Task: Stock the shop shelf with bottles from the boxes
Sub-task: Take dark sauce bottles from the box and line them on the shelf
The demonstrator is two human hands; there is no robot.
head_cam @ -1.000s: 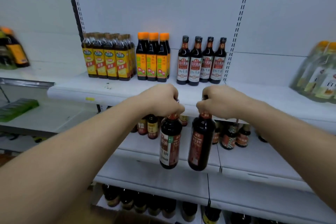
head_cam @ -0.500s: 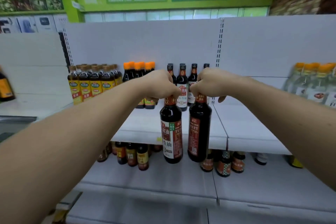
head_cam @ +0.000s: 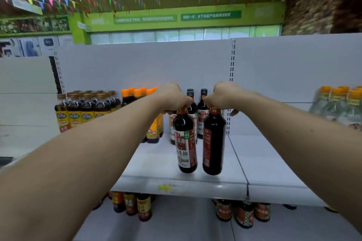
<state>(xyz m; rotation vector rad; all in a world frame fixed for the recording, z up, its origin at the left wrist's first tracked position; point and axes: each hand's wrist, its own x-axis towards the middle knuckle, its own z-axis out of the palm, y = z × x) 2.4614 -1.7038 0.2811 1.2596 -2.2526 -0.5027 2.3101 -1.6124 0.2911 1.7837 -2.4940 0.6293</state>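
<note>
The left hand point(head_cam: 174, 98) grips the labelled bottle point(head_cam: 185, 143) by its neck, the right hand point(head_cam: 225, 96) likewise the darker bottle point(head_cam: 213, 143), both hanging over the shelf point(head_cam: 176, 180) near its front edge. They are best lowered upright, bases flat, just before the far row point(head_cam: 191, 101).

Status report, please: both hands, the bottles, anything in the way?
Left hand grips the left bottle by its top; right hand grips the right bottle likewise. Both hang over the shelf front. Black-capped bottles stand behind; bare shelf between.
</note>
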